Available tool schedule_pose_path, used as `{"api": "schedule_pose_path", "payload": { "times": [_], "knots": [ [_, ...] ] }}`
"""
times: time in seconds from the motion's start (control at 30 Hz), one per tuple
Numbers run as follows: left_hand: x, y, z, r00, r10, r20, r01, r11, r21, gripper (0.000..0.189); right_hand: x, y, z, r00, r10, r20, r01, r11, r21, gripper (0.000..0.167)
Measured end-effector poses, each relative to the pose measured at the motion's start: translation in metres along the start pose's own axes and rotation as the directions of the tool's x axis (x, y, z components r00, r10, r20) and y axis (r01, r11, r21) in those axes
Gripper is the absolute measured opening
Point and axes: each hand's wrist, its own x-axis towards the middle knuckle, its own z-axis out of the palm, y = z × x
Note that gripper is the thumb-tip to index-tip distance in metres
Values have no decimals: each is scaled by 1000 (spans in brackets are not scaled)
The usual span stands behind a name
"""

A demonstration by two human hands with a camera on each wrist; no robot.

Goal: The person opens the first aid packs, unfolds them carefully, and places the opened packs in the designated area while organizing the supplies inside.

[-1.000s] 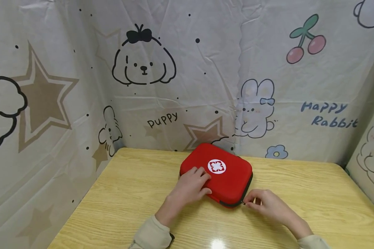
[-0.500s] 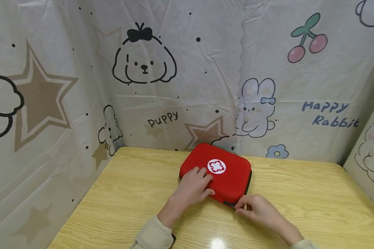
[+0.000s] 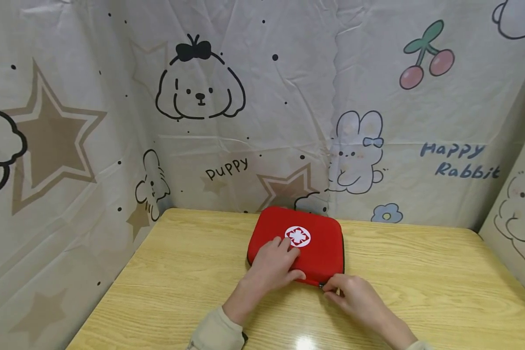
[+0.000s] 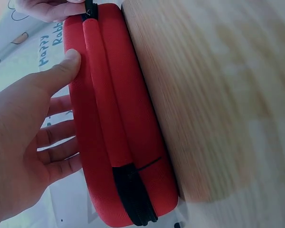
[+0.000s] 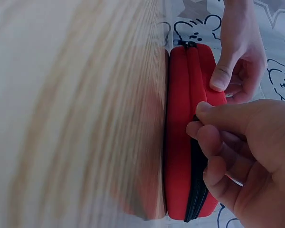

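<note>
A red zippered first-aid case [image 3: 319,253] with a white round emblem lies on the table, its long front side facing me. My left hand [image 3: 274,265] rests on the lid's left front part, fingers spread over the top and thumb near the front edge. At the front right corner my right hand [image 3: 354,296] pinches the zipper pull [image 3: 321,286] between thumb and forefinger. In the right wrist view, black zipper tape [image 5: 197,164] runs beyond those fingers, which largely hide the pull. A red strip [image 4: 107,95] covers the middle of the front seam in the left wrist view.
The wooden table [image 3: 420,272] extends to both sides of the case. Behind it hangs a printed cloth [image 3: 227,146] with cartoon animals, which also closes off the left and right sides. The case stands near the table's back edge.
My right hand has moved left with the zipper pull, round the front right corner. The case has turned a little counter-clockwise and shifted left. My left hand stays on the lid.
</note>
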Motion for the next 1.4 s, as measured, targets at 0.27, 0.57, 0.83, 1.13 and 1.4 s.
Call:
{"api": "schedule_pose_path", "payload": {
  "times": [0.27, 0.57, 0.83, 1.13, 1.4],
  "knots": [
    [-3, -9, -4, 996, 21, 91, -9, 992, -129, 48, 2, 1, -13, 999, 8, -52, -7, 1000, 23, 14],
    [-5, -19, -5, 990, 63, 124, -42, 985, -169, 55, 3, 18, -26, 999, 46, -21, -46, 999, 2, 48],
    [-4, -21, -1, 993, 20, 117, 3, 982, -189, 55, 2, 22, -23, 992, 88, 85, -84, 995, -56, 55],
    [-5, -32, 2, 991, -76, 106, 97, 974, -204, 60, 2, 18, -18, 1000, -8, -8, 8, 1000, -4, 43],
    [-5, -35, 1, 984, -118, 134, 144, 967, -210, 63, 3, 15, -18, 999, -44, -13, 45, 999, 27, 35]
  ]
}}
